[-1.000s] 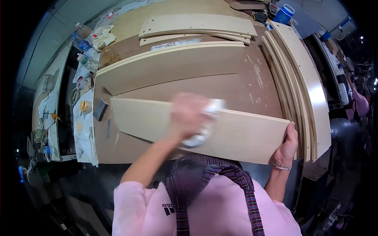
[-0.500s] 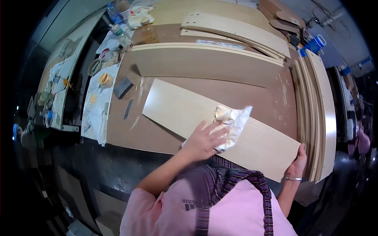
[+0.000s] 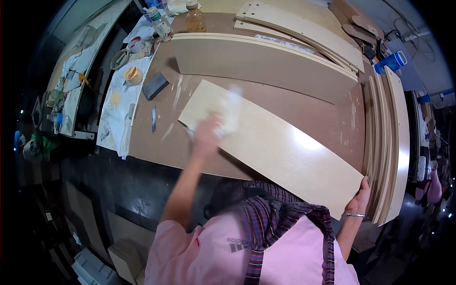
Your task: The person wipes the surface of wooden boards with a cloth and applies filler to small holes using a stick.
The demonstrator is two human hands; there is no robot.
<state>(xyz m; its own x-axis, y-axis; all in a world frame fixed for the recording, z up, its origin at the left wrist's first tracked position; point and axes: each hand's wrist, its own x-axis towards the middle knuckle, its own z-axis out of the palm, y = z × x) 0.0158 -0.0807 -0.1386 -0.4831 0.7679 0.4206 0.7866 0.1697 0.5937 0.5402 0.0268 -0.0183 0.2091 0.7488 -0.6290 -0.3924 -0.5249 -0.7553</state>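
Observation:
A pale wooden board (image 3: 285, 147) lies slanted across the brown worktable, its near right end jutting past the front edge. My left hand (image 3: 208, 137) is on the board's far left part, pressing a crumpled white cloth (image 3: 231, 114) against the top face. Hand and cloth are both smeared by motion, so single fingers do not show. At the opposite end, my right hand (image 3: 359, 197) grips the board's edge, with the thumb at the corner and the other fingers partly hidden.
Behind the board another panel (image 3: 266, 61) stands on its long edge. Several boards (image 3: 387, 152) are stacked upright at the right, and drilled planks (image 3: 304, 35) lie at the back. On the left are a dark sanding block (image 3: 155, 86), a small blade (image 3: 154, 118) and an orange-topped tub (image 3: 133, 75).
My left hand has swept the cloth leftward from the board's middle to its left end. My right hand keeps its hold on the corner. The whole view has shifted slightly.

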